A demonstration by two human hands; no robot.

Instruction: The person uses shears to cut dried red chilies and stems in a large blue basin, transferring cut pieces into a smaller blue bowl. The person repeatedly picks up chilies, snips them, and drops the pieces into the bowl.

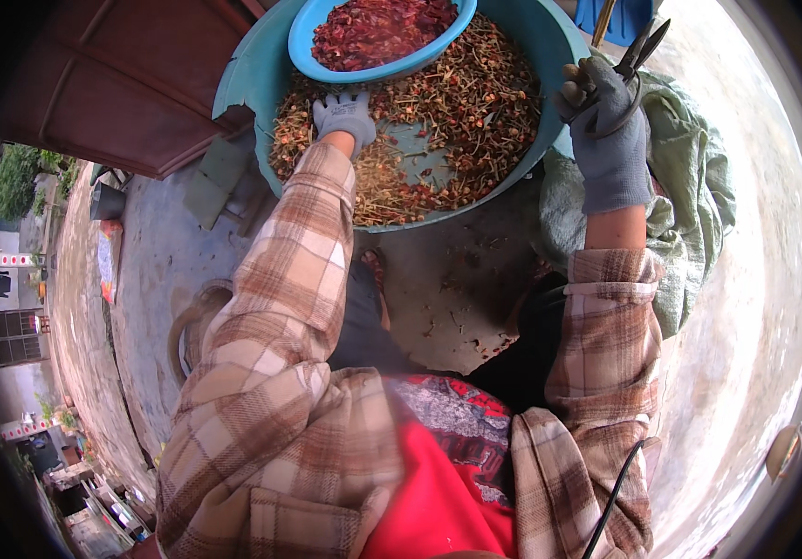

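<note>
My left hand, in a grey work glove, reaches into a large teal plastic tub and rests on dried plant stems and caps mixed with red bits. Its fingers are spread, and I cannot tell if anything is under them. A smaller blue basin of dark red dried pieces, maybe dried chilli, sits at the tub's far side. My right hand, gloved too, is raised over the tub's right rim and holds scissors by the handles, their blades pointing up and away.
A green woven sack lies right of the tub, whose left rim is broken. A blue plastic object stands beyond the sack. A low stool and a dark red metal panel are at the left. Plant scraps lie between my feet.
</note>
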